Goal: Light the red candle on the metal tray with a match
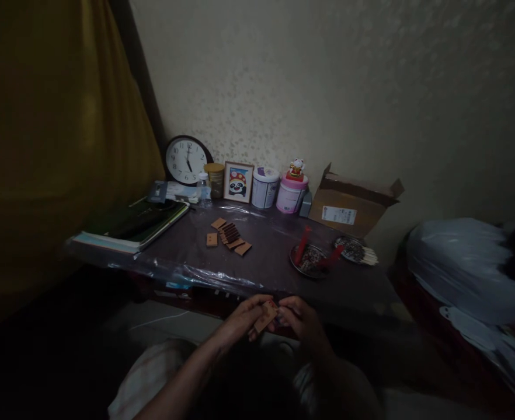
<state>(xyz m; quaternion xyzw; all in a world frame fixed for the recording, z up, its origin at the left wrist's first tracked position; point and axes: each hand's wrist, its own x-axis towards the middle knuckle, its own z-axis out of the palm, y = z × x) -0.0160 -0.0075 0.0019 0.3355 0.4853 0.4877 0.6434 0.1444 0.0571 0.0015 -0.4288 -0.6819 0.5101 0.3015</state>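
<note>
Below the counter's [279, 274] front edge, over the lap, both hands meet on one small brown tag [266, 315]. Left hand [240, 321] pinches its lower left end, fingers closed on it; right hand [299, 318] grips the upper right end, fingers likewise closed on it, though dim light hides exactly how they sit. Between the two hands the tag lies tilted, its long axis running from lower left to upper right, and neither hand is plainly nearer. Well apart from the hands, up on the counter, lies a fanned stack of more tags [230, 235], with one loose tag [212, 239] just beside it. Right of these are a dish [309, 261] with red sticks, and at the wall a clock [186, 159] and a box [349, 207]
</note>
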